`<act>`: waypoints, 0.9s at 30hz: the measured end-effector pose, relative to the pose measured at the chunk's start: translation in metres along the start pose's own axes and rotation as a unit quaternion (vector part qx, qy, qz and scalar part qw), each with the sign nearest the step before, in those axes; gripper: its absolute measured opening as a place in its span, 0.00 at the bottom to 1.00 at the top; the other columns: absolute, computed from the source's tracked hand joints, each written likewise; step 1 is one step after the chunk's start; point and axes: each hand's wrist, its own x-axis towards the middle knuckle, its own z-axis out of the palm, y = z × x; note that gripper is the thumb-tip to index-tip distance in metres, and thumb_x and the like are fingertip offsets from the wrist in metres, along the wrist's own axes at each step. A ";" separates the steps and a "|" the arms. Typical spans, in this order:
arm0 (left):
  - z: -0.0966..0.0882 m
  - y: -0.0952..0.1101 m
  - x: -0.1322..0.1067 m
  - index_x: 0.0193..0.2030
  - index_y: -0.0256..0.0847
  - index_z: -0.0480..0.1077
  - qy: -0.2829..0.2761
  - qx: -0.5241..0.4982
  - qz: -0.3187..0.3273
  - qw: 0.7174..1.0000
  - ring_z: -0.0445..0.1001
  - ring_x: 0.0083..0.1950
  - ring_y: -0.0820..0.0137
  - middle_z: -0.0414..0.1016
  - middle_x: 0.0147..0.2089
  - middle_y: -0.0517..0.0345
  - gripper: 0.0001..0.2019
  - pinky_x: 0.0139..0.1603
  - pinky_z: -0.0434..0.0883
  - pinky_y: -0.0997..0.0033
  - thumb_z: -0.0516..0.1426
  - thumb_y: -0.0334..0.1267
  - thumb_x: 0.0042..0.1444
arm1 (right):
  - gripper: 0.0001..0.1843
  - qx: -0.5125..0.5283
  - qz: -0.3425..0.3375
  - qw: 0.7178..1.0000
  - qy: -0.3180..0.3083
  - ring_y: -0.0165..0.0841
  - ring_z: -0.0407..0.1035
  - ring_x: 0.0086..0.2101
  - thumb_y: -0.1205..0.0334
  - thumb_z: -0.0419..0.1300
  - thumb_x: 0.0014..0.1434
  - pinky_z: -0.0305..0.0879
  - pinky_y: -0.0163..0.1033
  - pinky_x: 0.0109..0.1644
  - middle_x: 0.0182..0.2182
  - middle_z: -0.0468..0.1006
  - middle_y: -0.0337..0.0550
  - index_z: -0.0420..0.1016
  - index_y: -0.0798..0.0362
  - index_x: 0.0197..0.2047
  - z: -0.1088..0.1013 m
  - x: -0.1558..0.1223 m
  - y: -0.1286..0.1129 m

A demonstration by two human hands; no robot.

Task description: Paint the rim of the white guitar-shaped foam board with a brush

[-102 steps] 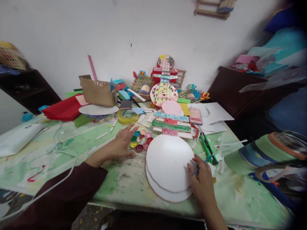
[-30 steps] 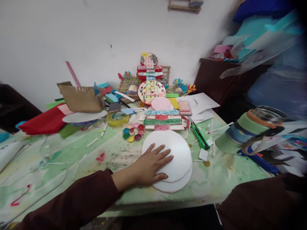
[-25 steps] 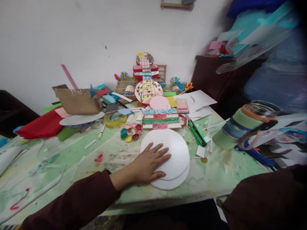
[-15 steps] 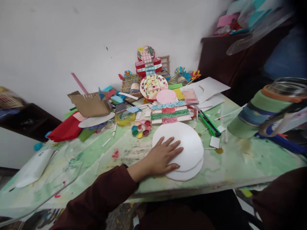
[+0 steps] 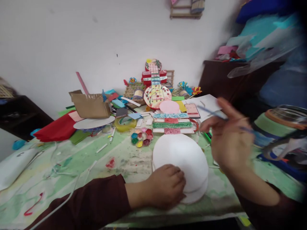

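Note:
Two white foam or card discs lie stacked near the table's front edge, slightly offset. My left hand rests on their lower left edge, its fingers curled in and closed over them; its thumb is mostly hidden. Raised to the right of the discs is my right hand, smeared by motion. A slim blue stick, like a pencil or brush, is held in its fingers. Just behind the discs lie banded strips in blue, green and red. Partly covered by my right hand is a green cutter.
A flower-shaped paint palette, yellow tape roll and cardboard box stand left of centre. A painted guitar-like craft leans at the wall. A phone lies behind the strips. To the right are a green flask and blue-handled scissors.
My left hand has gone from lying flat with spread fingers to curled at the discs' lower edge. My right hand has come into view with the blue stick. The view has tilted up.

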 end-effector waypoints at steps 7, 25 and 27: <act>0.018 0.007 -0.006 0.51 0.32 0.67 0.047 0.076 0.011 0.996 0.69 0.50 0.59 0.73 0.50 0.47 0.24 0.51 0.67 0.58 0.51 0.54 0.63 | 0.21 0.050 -0.005 0.992 -0.116 0.31 0.67 0.28 0.52 0.46 0.68 0.65 0.38 0.35 0.23 0.72 0.38 0.77 0.53 0.41 0.079 -0.021 0.013; 0.076 0.007 0.010 0.38 0.38 0.69 0.231 0.079 -0.052 0.968 0.74 0.40 0.68 0.77 0.35 0.63 0.08 0.50 0.68 0.57 0.52 0.38 0.65 | 0.10 -0.037 0.021 0.954 -0.297 0.30 0.67 0.29 0.61 0.51 0.64 0.61 0.34 0.33 0.26 0.73 0.38 0.69 0.51 0.31 0.123 -0.031 0.044; 0.075 0.007 0.011 0.38 0.37 0.69 0.238 0.082 -0.056 0.966 0.74 0.39 0.69 0.76 0.34 0.63 0.08 0.50 0.68 0.57 0.52 0.37 0.64 | 0.11 -0.019 0.041 0.950 -0.308 0.30 0.68 0.29 0.61 0.50 0.64 0.62 0.33 0.34 0.27 0.73 0.38 0.69 0.51 0.31 0.125 -0.031 0.046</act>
